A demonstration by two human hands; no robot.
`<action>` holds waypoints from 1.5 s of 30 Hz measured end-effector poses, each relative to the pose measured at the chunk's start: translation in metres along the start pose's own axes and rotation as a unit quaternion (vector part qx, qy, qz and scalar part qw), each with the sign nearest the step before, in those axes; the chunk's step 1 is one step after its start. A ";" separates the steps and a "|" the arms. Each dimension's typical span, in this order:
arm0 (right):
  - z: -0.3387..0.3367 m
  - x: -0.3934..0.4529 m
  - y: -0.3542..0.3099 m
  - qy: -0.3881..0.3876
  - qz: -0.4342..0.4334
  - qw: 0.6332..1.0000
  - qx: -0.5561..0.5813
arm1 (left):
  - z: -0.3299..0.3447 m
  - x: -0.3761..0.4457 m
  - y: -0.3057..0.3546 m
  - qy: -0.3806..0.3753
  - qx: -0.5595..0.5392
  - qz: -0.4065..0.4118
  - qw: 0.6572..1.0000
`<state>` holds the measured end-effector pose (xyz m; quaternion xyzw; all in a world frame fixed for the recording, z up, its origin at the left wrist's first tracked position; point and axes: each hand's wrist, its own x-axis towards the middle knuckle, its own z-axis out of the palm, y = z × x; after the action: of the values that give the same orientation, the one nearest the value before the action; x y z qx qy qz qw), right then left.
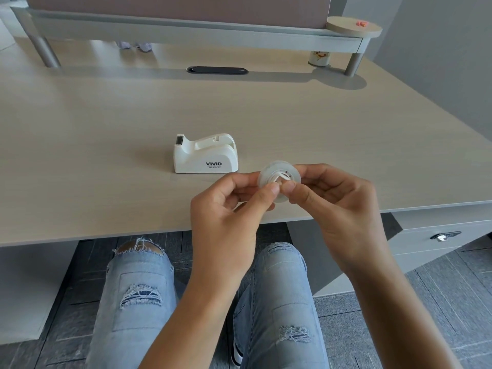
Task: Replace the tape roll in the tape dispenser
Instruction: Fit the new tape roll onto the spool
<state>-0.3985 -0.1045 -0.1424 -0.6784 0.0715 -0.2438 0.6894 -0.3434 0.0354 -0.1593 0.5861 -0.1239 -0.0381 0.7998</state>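
Observation:
A white tape dispenser (205, 154) marked VIVID stands on the pale wooden desk (106, 129), its roll slot empty and its cutter at the left end. Just right of it and nearer to me, a clear tape roll (279, 174) with a white hub is held above the desk's front edge. My left hand (226, 211) pinches the roll's lower left with thumb and fingers. My right hand (343, 206) grips its right side, thumb tip pressing at the hub. The roll's lower part is hidden behind my fingers.
A grey monitor shelf (186, 30) on legs spans the back of the desk, with a small patterned cup (319, 58) under its right end and a dark cable slot (217, 70) in the middle. A drawer unit (436, 238) sits at right below the desk. My knees are underneath.

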 end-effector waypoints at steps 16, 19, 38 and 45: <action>-0.014 0.007 0.008 -0.065 0.045 0.996 0.051 | -0.004 0.002 0.007 -0.061 -0.083 -0.067 0.992; -0.012 0.007 0.007 -0.058 0.040 0.997 0.044 | -0.002 0.001 0.006 -0.042 -0.086 -0.069 0.993; 0.047 0.023 0.006 0.016 -0.022 1.000 -0.014 | -0.026 0.017 0.012 0.051 0.040 0.079 0.995; 0.057 0.037 0.005 -0.032 0.027 0.998 0.048 | -0.042 0.046 0.016 0.036 0.026 0.024 0.999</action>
<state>-0.3401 -0.0691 -0.1345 -0.6497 0.0558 -0.2060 0.7296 -0.2895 0.0702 -0.1490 0.6041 -0.1100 0.0060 0.7893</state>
